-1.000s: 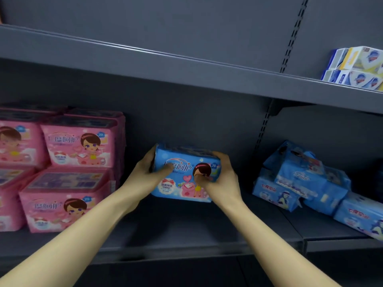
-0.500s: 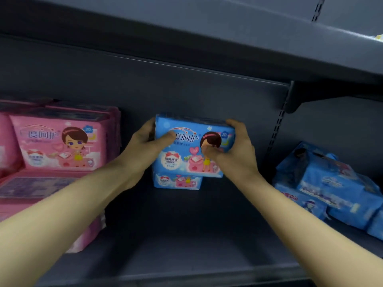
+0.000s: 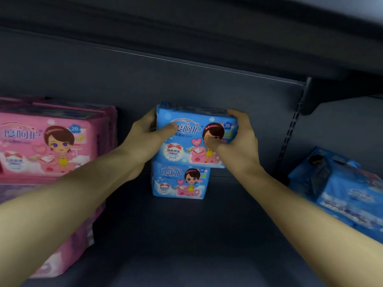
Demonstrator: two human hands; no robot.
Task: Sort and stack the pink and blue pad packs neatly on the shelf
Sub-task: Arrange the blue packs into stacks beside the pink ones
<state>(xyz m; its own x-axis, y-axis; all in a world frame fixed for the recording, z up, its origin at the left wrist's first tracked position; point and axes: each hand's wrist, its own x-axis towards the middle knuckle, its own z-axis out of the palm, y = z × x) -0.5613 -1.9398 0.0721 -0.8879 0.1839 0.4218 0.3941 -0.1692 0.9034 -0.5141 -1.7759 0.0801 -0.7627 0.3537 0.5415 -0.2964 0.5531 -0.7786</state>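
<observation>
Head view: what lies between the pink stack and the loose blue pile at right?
A lower blue pack on the shelf and, right above it, an upper blue pack gripped by left hand and right hand; seen in the head view.

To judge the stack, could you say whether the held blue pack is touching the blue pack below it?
Cannot tell. The head view shows the held blue pack overlapping the top of the lower blue pack, hiding any gap.

Both my hands grip one blue pack (image 3: 192,139) — left hand (image 3: 145,139) on its left end, right hand (image 3: 236,141) on its right, thumbs across the front. It sits above a second blue pack (image 3: 179,182) on the shelf (image 3: 186,245). Pink packs (image 3: 51,141) stacked left — loose blue packs (image 3: 342,193) right.
</observation>
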